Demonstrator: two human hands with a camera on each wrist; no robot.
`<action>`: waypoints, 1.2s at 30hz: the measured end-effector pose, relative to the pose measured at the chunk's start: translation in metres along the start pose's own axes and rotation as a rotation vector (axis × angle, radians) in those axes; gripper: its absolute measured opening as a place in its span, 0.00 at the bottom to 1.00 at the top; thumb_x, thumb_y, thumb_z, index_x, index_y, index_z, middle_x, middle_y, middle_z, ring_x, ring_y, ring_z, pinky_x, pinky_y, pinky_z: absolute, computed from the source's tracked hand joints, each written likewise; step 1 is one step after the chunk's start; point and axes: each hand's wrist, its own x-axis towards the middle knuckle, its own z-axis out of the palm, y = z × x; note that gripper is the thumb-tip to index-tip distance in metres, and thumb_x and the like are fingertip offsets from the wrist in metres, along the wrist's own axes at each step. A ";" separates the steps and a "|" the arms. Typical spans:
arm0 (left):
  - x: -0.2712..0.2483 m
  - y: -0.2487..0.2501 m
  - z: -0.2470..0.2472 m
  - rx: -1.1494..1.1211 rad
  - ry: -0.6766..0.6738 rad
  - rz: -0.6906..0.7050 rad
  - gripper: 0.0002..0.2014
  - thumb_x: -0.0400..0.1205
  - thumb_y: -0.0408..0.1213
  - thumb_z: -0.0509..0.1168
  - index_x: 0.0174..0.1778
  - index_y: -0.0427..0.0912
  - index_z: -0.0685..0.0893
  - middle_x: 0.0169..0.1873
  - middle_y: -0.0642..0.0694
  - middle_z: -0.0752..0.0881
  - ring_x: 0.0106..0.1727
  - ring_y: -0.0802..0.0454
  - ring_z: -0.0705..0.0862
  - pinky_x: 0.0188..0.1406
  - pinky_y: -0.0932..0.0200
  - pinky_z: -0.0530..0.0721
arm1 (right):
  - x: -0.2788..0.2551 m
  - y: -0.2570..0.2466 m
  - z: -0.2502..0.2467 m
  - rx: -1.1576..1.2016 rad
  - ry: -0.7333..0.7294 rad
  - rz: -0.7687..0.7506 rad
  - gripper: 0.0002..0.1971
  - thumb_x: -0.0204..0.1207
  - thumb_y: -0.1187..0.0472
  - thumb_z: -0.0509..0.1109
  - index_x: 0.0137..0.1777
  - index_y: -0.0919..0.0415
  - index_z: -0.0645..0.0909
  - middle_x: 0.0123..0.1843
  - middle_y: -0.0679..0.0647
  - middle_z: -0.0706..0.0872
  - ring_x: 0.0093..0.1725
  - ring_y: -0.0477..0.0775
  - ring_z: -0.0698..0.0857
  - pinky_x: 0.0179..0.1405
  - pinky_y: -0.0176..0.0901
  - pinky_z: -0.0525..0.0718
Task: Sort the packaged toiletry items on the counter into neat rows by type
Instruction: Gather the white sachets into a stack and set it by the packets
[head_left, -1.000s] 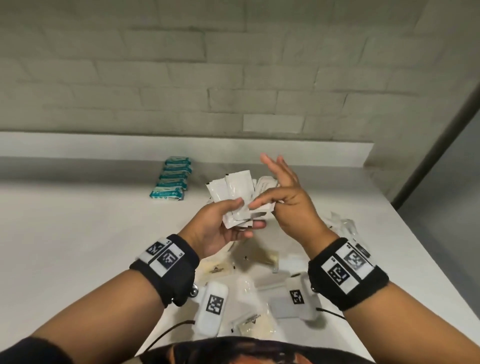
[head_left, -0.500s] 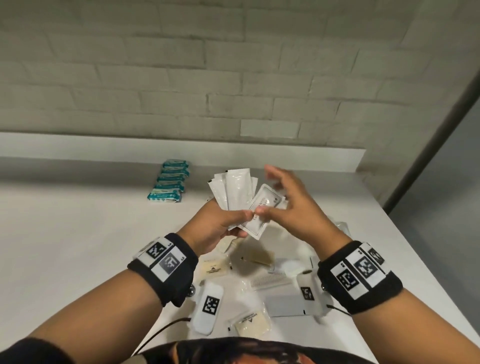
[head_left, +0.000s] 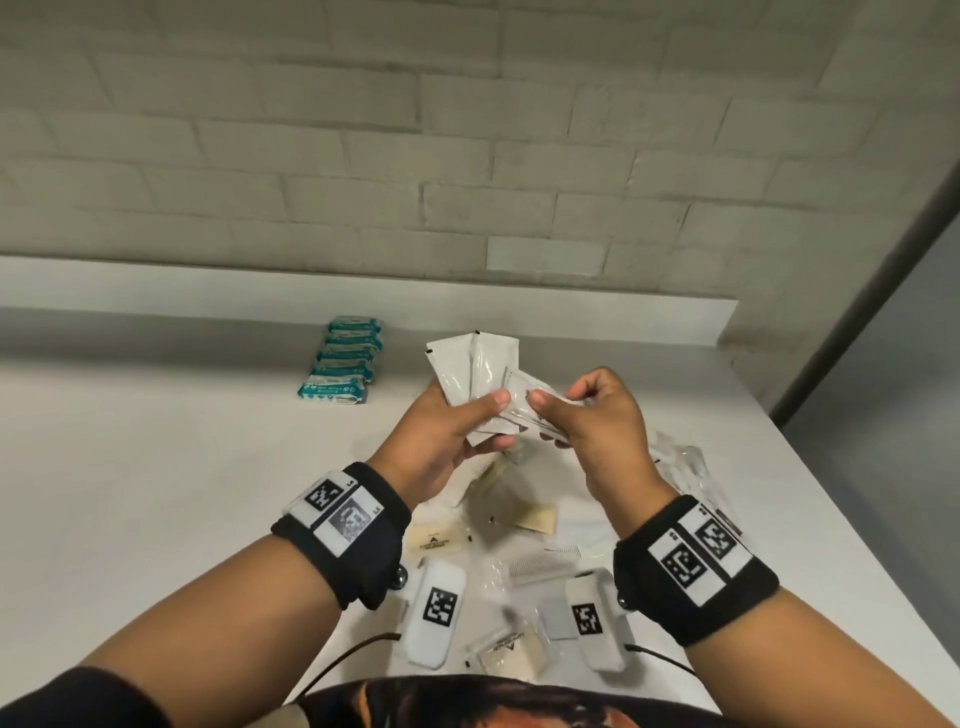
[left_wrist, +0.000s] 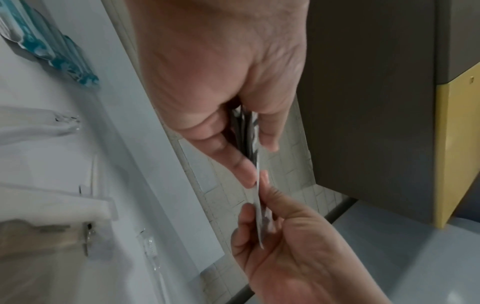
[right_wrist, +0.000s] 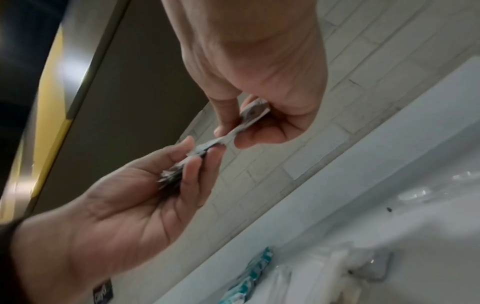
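My left hand (head_left: 480, 423) holds a fan of white sachets (head_left: 470, 366) upright above the counter, thumb on the front. My right hand (head_left: 540, 415) pinches one more white sachet (head_left: 522, 397) by its edge and holds it against the fan. In the left wrist view the sachets (left_wrist: 249, 131) show edge-on between the fingers of my left hand (left_wrist: 255, 160). The right wrist view has my right hand (right_wrist: 228, 137) gripping its sachet (right_wrist: 253, 114) where it meets the fan. A row of teal packets (head_left: 345, 371) lies at the back of the counter.
Loose items lie on the white counter (head_left: 156, 493) under my hands: tan soap packets (head_left: 434, 540), a wrapped comb (head_left: 540, 564), clear-wrapped pieces (head_left: 680, 467) near the right edge. A raised ledge (head_left: 208, 291) and a brick wall stand behind.
My right hand, whose fingers were spread a second ago, has pinched a single sachet and turned it flat against the fan in my left hand. The fan has stayed in my left hand.
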 end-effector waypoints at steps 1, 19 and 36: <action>0.001 0.000 -0.001 0.005 -0.011 0.000 0.14 0.82 0.29 0.65 0.63 0.42 0.81 0.49 0.45 0.90 0.48 0.50 0.89 0.41 0.58 0.89 | 0.002 0.002 0.000 0.026 0.018 0.009 0.23 0.61 0.58 0.84 0.32 0.52 0.67 0.32 0.58 0.75 0.33 0.57 0.78 0.32 0.49 0.76; 0.014 -0.001 -0.011 0.046 0.026 -0.147 0.20 0.86 0.50 0.56 0.66 0.42 0.78 0.51 0.36 0.89 0.40 0.46 0.91 0.27 0.61 0.87 | 0.018 -0.029 -0.012 0.092 -0.221 -0.300 0.15 0.65 0.78 0.77 0.39 0.55 0.89 0.40 0.53 0.84 0.39 0.44 0.84 0.40 0.36 0.82; 0.021 -0.006 -0.011 0.087 0.152 0.014 0.19 0.78 0.25 0.69 0.66 0.36 0.79 0.52 0.43 0.90 0.47 0.49 0.90 0.37 0.55 0.87 | 0.008 -0.029 -0.017 -0.049 -0.534 0.074 0.09 0.82 0.68 0.65 0.59 0.61 0.79 0.46 0.54 0.89 0.39 0.45 0.88 0.34 0.33 0.85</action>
